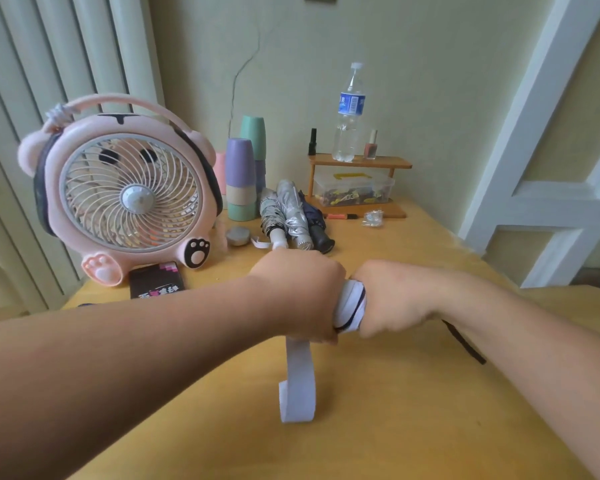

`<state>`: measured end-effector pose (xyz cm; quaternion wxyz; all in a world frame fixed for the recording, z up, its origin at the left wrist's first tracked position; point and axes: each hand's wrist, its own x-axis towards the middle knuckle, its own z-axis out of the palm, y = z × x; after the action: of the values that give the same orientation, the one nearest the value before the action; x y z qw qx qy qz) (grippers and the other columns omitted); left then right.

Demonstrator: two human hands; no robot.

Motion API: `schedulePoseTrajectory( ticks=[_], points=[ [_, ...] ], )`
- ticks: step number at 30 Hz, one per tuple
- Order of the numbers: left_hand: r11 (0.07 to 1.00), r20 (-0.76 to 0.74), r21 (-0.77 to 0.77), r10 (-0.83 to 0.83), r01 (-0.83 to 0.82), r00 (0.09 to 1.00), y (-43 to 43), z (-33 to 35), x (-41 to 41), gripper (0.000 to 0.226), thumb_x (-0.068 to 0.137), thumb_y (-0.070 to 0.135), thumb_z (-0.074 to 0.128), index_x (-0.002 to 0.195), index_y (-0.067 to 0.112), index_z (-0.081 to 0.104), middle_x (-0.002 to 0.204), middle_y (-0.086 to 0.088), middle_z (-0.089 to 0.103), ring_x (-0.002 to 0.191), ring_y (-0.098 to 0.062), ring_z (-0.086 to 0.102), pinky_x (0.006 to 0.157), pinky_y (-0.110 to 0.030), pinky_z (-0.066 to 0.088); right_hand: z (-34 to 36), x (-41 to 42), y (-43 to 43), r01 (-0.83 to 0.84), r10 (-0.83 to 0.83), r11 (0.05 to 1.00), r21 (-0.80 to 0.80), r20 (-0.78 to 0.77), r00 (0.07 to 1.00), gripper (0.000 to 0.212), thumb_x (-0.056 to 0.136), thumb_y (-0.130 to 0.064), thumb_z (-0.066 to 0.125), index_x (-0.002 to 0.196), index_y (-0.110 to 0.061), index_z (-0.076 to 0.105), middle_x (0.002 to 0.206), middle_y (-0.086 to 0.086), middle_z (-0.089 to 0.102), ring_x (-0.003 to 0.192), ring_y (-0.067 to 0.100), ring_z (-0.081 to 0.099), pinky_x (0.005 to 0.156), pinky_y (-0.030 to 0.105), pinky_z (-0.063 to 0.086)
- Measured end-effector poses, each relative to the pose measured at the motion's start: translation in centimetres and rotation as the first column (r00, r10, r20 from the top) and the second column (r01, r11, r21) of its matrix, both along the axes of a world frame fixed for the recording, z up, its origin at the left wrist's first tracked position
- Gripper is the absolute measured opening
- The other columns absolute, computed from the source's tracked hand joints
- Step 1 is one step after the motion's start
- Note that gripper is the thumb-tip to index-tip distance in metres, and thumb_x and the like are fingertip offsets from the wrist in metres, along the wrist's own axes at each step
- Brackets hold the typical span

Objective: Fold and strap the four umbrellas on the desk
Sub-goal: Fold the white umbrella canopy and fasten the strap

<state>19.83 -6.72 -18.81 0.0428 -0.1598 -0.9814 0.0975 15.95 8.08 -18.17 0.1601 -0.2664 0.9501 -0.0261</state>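
Over the middle of the yellow desk [395, 410] both my hands grip a folded white umbrella with dark stripes [351, 306]. My left hand [302, 292] holds one end and my right hand [392, 296] the other, so only a short stretch shows between them. Its white strap [298, 382] hangs loose below my left hand, curling at the tip. A thin black wrist cord [465, 342] trails from under my right wrist. Three folded umbrellas lie side by side at the back: a patterned grey one [271, 216], a silver one [293, 216] and a dark navy one [317, 225].
A pink bear-shaped fan [125, 195] stands at the left, a black box [158, 280] in front of it. Stacked cups [241, 178], a round tin [238, 235], a wooden shelf [359, 162] with a water bottle [350, 116] and a clear box [354, 188] line the back.
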Motion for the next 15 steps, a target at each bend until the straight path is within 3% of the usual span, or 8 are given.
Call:
schedulePoseTrajectory(
  ticks=[2,4,6,8,10,12,15],
  points=[
    [0.997,0.096,0.069,0.038,-0.045,0.995,0.2,0.6,-0.4,0.039,0.063,0.053,0.079,0.078,0.020,0.065,0.063,0.007,0.061,0.053,-0.015,0.054,0.048,-0.023,0.039,0.0,0.5,-0.1,0.009,-0.010,1.000,-0.022,-0.040,0.999,0.030,0.077,-0.014,0.065,0.061,-0.016,0.040,0.062,0.002,0.037,0.064,0.022,0.028,0.054,0.034,0.029],
    [0.985,0.256,0.148,0.050,-0.091,0.965,-0.3,1.5,-0.9,0.036,0.061,0.051,0.080,0.069,0.018,0.067,0.057,0.005,0.061,0.046,-0.019,0.053,0.044,-0.022,0.039,0.0,1.4,0.0,-0.007,-0.009,0.998,-0.064,-0.236,0.972,0.017,0.080,-0.017,0.064,0.081,-0.016,0.047,0.069,-0.002,0.048,0.062,0.023,0.039,0.055,0.033,0.036],
    [0.926,0.515,0.324,-0.002,-0.192,0.857,-1.5,2.5,-1.5,0.044,0.061,0.053,0.084,0.075,0.013,0.074,0.072,-0.003,0.074,0.067,-0.031,0.071,0.061,-0.032,0.057,-0.2,2.4,0.2,-0.088,0.064,0.996,-0.020,-0.534,0.843,0.033,0.082,-0.021,0.063,0.100,-0.024,0.035,0.085,-0.007,0.051,0.078,0.025,0.050,0.059,0.035,0.039],
    [0.897,0.617,0.375,-0.054,-0.233,0.785,-2.1,3.2,-1.3,0.052,0.059,0.055,0.087,0.087,0.012,0.079,0.088,-0.009,0.078,0.088,-0.037,0.073,0.081,-0.044,0.061,-0.3,3.1,0.2,-0.165,0.136,0.986,0.012,-0.632,0.763,0.036,0.086,-0.019,0.058,0.098,-0.025,0.025,0.092,-0.003,0.052,0.090,0.031,0.056,0.062,0.036,0.037],
    [0.968,0.470,0.210,0.021,-0.135,0.882,-1.2,3.0,-1.2,0.050,0.066,0.057,0.083,0.091,0.014,0.077,0.087,-0.007,0.076,0.078,-0.029,0.071,0.067,-0.034,0.057,-0.6,3.1,-0.1,-0.142,0.094,0.989,-0.030,-0.612,0.785,0.027,0.088,-0.015,0.055,0.096,-0.023,0.030,0.086,0.001,0.053,0.086,0.034,0.058,0.061,0.035,0.035],
    [0.999,0.192,-0.006,0.046,-0.046,0.980,0.6,2.3,-0.9,0.032,0.078,0.046,0.074,0.088,0.016,0.071,0.077,-0.002,0.065,0.062,-0.021,0.056,0.051,-0.027,0.041,-0.7,2.6,-0.5,-0.052,-0.008,0.994,-0.096,-0.538,0.843,0.014,0.088,-0.014,0.054,0.094,-0.022,0.044,0.077,-0.003,0.049,0.074,0.029,0.052,0.054,0.034,0.034],
    [0.999,-0.075,-0.034,0.021,-0.023,0.997,1.2,1.4,-0.8,0.006,0.079,0.019,0.061,0.076,0.021,0.056,0.070,0.003,0.053,0.056,-0.018,0.047,0.052,-0.027,0.038,-0.3,1.7,-0.9,0.012,-0.057,0.992,-0.129,-0.356,0.933,0.010,0.086,-0.011,0.054,0.077,-0.015,0.056,0.067,-0.002,0.050,0.065,0.027,0.051,0.050,0.030,0.040]
  ],
)
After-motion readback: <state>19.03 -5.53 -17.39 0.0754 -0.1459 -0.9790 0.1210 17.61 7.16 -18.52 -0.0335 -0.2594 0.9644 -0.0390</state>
